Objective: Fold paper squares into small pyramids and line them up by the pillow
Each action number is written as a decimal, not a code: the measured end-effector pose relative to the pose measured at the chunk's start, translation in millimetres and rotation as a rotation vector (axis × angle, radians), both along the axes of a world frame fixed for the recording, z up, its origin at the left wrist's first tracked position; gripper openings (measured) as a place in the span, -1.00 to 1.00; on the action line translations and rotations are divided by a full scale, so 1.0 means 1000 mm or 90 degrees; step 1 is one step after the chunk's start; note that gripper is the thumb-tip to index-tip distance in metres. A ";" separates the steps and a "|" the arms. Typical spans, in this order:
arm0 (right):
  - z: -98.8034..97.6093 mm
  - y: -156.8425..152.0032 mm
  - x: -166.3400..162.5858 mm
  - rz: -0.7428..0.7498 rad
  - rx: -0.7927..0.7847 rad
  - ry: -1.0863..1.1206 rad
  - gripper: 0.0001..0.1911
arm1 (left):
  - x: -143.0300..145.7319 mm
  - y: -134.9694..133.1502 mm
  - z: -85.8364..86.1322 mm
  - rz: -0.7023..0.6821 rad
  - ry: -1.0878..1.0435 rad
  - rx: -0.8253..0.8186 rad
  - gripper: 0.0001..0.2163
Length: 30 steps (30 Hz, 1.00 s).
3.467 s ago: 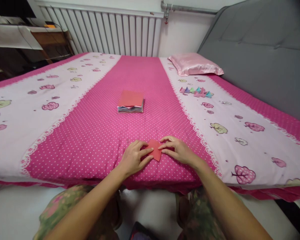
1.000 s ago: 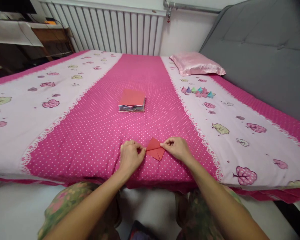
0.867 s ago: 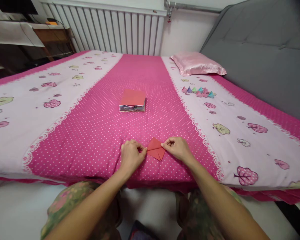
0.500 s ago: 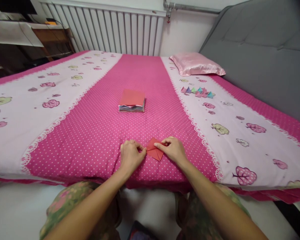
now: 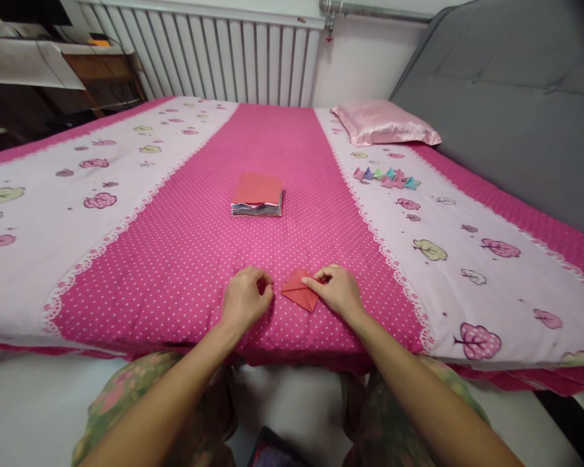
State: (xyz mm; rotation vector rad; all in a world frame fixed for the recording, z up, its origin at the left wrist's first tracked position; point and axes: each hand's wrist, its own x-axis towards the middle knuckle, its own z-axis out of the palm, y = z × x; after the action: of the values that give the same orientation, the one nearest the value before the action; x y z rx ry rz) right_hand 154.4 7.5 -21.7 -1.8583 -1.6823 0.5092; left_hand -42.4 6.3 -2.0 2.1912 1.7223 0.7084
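A small folded sheet of red origami paper point(image 5: 300, 297) lies on the pink dotted bedspread near the bed's front edge, with creases and pointed corners showing. My right hand point(image 5: 339, 290) grips its right side, thumb on top and the other fingers partly hidden behind. To the left of the paper, a short gap away, my left hand point(image 5: 246, 299) hovers low over the bedspread. Its fingers are curled and the thumb stands slightly apart from the index finger, with nothing held. Farther back sits a thick stack of square paper point(image 5: 257, 192), a red sheet uppermost.
Several small folded paper pieces point(image 5: 387, 178) in different colours lie together on the white strip at the right. Behind them is a pink satin pillow point(image 5: 384, 123) by the grey headboard point(image 5: 511, 97). A white radiator point(image 5: 209, 55) runs along the far wall.
My left hand has let go of the red paper's left corner and drawn back a little to the left. My right hand keeps its hold at the same place.
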 end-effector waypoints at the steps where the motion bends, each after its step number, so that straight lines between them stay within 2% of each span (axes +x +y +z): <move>1: 0.000 0.000 0.000 0.001 0.000 0.001 -0.69 | 0.001 -0.002 -0.002 -0.038 -0.012 0.041 -0.88; 4: -0.001 0.000 0.000 0.006 0.000 0.000 -0.69 | 0.011 -0.016 -0.011 -0.184 -0.004 0.163 -0.77; 6: -0.002 0.001 0.001 0.011 0.003 -0.005 -0.69 | 0.022 -0.027 -0.020 -0.261 0.068 0.177 -0.60; 8: -0.003 0.001 0.002 0.015 0.008 -0.012 -0.70 | 0.033 -0.036 -0.029 -0.251 0.147 0.154 -0.40; 11: -0.004 0.002 0.002 0.018 0.012 -0.022 -0.69 | 0.043 -0.045 -0.039 -0.217 0.214 0.135 -0.29; 19: -0.005 0.004 0.004 0.021 0.016 -0.033 -0.68 | 0.049 -0.049 -0.044 -0.182 0.258 0.109 -0.27; 26: 0.001 0.006 0.028 0.170 -0.056 0.103 -0.79 | 0.050 -0.049 -0.045 -0.171 0.252 0.108 -0.30; 30: -0.001 0.007 0.034 0.155 -0.068 0.110 -0.83 | 0.052 -0.051 -0.044 -0.158 0.240 0.104 -0.32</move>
State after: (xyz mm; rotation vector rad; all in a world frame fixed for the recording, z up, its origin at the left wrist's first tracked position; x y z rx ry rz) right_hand 188.4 14.8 -22.6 -1.6364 -1.8017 0.8497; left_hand 9.3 -44.5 -46.5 2.7327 1.5495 0.4048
